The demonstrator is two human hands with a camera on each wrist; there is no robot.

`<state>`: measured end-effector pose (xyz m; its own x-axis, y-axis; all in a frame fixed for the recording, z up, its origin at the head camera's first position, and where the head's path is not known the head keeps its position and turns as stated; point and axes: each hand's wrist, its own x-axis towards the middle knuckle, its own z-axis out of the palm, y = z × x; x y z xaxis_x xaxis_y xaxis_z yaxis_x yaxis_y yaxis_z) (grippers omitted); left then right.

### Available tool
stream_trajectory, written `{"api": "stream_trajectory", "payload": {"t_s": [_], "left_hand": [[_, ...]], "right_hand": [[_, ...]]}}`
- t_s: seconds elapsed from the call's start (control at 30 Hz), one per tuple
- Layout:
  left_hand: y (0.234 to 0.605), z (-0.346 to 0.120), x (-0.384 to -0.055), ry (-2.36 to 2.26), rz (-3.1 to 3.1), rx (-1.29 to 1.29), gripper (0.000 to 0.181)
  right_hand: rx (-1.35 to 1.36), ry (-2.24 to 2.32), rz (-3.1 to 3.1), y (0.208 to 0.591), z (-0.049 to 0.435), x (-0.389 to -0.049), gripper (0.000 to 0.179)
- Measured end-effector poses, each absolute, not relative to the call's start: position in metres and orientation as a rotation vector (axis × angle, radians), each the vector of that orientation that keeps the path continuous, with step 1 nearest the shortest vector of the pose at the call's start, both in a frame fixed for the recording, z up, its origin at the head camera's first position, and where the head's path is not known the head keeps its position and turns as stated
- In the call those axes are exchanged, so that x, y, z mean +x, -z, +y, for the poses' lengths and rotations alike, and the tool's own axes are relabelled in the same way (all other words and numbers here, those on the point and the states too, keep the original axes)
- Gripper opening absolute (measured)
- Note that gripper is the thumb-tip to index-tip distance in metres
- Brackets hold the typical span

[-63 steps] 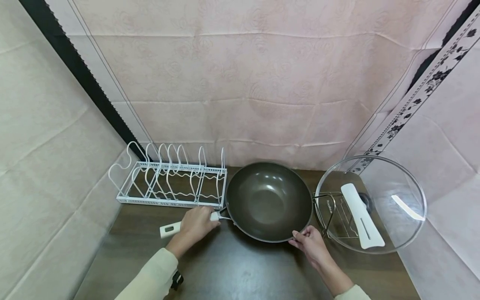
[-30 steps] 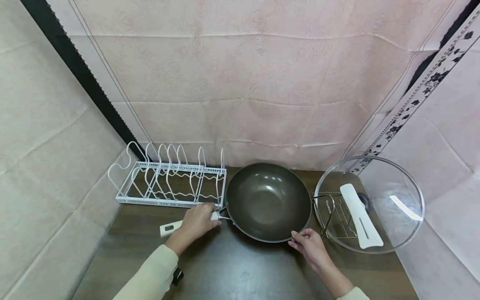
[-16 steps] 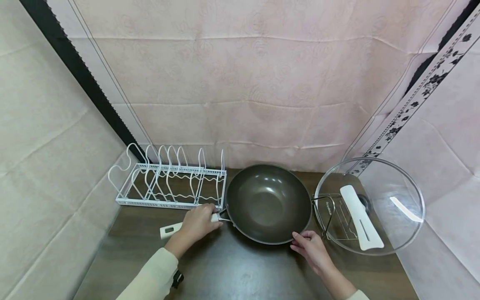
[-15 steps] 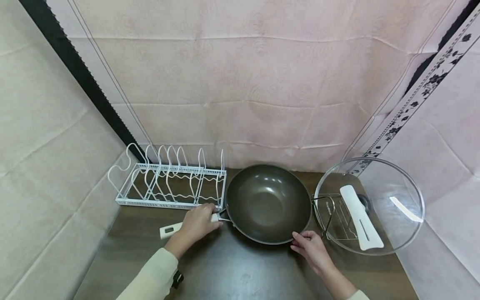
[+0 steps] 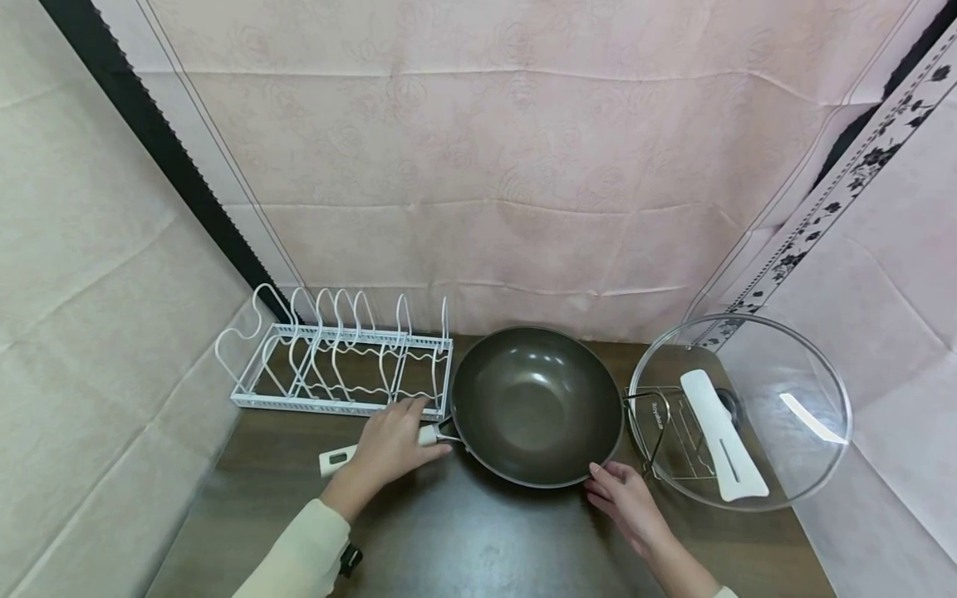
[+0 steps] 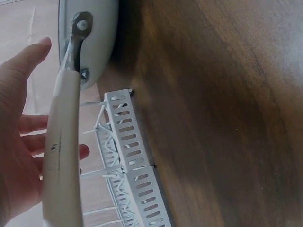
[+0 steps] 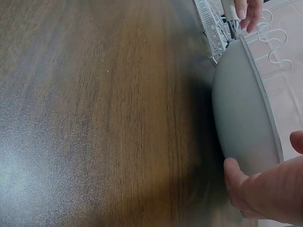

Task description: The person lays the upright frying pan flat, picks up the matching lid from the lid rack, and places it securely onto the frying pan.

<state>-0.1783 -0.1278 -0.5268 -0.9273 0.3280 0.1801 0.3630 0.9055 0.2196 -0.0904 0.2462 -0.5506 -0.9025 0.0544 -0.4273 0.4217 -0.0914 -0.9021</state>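
A dark wok (image 5: 537, 407) with a pale outer wall sits on the brown table, its cream handle (image 5: 336, 459) pointing left. Around that handle my left hand (image 5: 390, 444) is loosened: in the left wrist view the thumb stands away and the fingers (image 6: 35, 124) extend behind the handle, with a gap showing. At the wok's near right rim is my right hand (image 5: 620, 498). In the right wrist view its fingertip (image 7: 232, 166) lies against the outer wall, while the thumb (image 7: 297, 141) is apart from the rim.
A white wire dish rack (image 5: 344, 404) stands left of the wok, close beside the left fingers. To the right, a wire stand (image 5: 661, 423) carries a glass lid (image 5: 803, 374) and a white spatula (image 5: 721, 436). Fabric walls close off the back and sides.
My left hand has loosened from the handle, its fingers straightening and thumb lifting. The right hand has shifted slightly right at the rim. The wok stays in place.
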Motion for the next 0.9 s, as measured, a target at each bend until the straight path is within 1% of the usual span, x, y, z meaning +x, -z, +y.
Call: {"api": "stream_trajectory", "payload": {"t_s": [0.13, 0.27, 0.57, 0.9], "left_hand": [[0.521, -0.129, -0.175, 0.37, -2.967, -0.525, 0.101], [0.514, -0.128, -0.171, 0.385, -2.974, -0.518, 0.101], [0.503, -0.124, -0.166, 0.409, -2.904, -0.548, 0.092], [0.497, -0.119, -0.159, 0.503, -2.761, -0.633, 0.082]], "right_hand": [[0.483, 2.06, 1.942, 0.545, 0.247, -0.089, 0.081], [0.461, 2.031, 1.986, 0.541, 0.249, -0.087, 0.083], [0.455, 1.868, 2.256, 0.53, 0.251, -0.081, 0.077], [0.346, 1.796, 2.479, 0.513, 0.249, -0.073, 0.073]]}}
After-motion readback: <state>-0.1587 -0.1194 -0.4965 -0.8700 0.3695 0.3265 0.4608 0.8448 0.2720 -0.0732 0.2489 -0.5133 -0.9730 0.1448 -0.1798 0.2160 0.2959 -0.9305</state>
